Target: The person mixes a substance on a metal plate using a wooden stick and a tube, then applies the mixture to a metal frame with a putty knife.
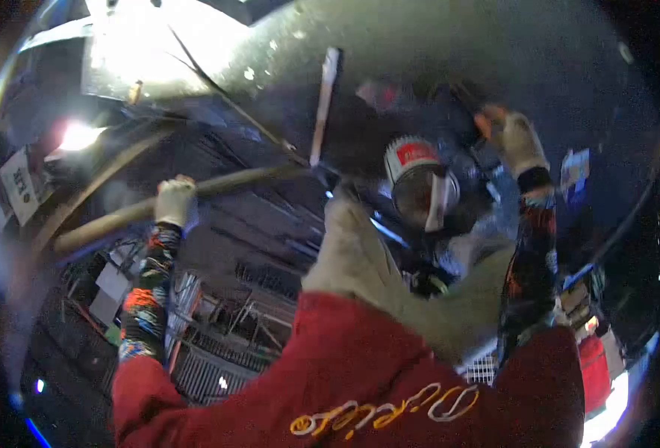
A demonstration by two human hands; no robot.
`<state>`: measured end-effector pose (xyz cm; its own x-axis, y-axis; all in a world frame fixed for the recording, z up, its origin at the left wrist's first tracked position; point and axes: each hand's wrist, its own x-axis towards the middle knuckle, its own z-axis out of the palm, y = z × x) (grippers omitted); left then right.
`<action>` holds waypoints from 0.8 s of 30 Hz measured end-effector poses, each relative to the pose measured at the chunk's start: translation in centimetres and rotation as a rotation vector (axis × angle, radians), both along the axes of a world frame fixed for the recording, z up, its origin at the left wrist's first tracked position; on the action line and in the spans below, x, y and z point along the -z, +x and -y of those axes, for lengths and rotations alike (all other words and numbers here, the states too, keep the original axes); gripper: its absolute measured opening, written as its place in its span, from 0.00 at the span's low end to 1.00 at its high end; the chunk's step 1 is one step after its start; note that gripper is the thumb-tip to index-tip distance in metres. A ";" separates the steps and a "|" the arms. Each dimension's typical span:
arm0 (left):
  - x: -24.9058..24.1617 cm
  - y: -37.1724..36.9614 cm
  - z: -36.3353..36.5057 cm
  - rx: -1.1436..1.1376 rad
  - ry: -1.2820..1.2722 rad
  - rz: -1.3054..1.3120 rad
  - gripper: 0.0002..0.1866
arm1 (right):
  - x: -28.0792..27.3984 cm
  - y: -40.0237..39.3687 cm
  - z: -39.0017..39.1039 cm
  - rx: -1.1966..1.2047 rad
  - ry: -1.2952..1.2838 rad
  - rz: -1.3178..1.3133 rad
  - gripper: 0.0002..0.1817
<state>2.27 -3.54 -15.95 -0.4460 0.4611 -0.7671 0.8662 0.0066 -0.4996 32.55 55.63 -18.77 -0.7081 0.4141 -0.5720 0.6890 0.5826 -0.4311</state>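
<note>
My left hand (176, 203), in a pale glove, is closed on a long curved pole (125, 215) at the left. Out to the right, my right hand (517, 140) wears a pale glove with orange fingertips. Its fingers are blurred, and whether they hold anything cannot be made out. Between the hands, nearer the right one, stands a round can (413, 160) with a red label and a pale flat piece (438, 201) across its opening. A narrow pale stick (324, 108) stands to the left of the can.
A bright lamp-lit sheet (158, 45) is at the upper left, with a thin rod (233, 104) slanting down from it. A printed paper (20, 187) hangs at the far left. Metal grating (210, 373) shows below. A blue and white packet (575, 168) lies at the right.
</note>
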 end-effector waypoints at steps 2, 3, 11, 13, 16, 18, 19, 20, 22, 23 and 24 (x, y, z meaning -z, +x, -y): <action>0.8 -2.3 1.4 0.063 0.063 -0.025 0.10 | 4.0 1.5 0.4 -0.028 0.046 0.008 0.25; 1.4 -1.7 1.8 0.073 0.006 -0.017 0.10 | 8.7 4.3 -0.9 0.155 -0.208 -0.073 0.25; -2.4 0.0 -3.3 -0.254 0.123 0.111 0.11 | 0.6 3.1 4.7 -0.141 0.172 0.171 0.21; -2.8 0.1 -2.2 -0.261 0.127 0.095 0.11 | 1.1 4.7 5.9 0.067 -0.016 0.067 0.20; -0.4 -0.2 0.3 -0.149 0.125 0.040 0.09 | 7.9 12.2 5.9 -0.045 0.268 0.223 0.21; -3.1 0.3 -2.6 -0.183 0.093 0.067 0.13 | 8.6 13.5 3.6 -0.179 0.372 -0.027 0.24; -3.2 0.3 -2.7 -0.197 0.128 0.048 0.13 | 6.4 12.6 4.0 -0.059 0.269 -0.041 0.23; -2.6 0.6 -1.8 -0.202 0.166 0.065 0.14 | 4.1 11.8 4.4 0.066 0.174 -0.060 0.22; -2.4 0.1 -1.2 -0.220 0.216 0.064 0.14 | 0.2 8.7 5.5 0.112 0.124 -0.006 0.21; -2.4 0.1 -1.3 -0.247 0.217 0.091 0.13 | -1.3 7.7 6.1 0.088 0.148 0.025 0.21; -2.5 0.5 -1.3 -0.278 0.213 0.125 0.11 | -2.9 7.5 6.5 0.060 0.169 0.064 0.21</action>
<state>2.79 -2.28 -13.41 -0.4854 0.4906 -0.7236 0.8711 0.3422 -0.3523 40.05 49.11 -15.83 -0.6436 0.5480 -0.5343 0.7474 0.6003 -0.2847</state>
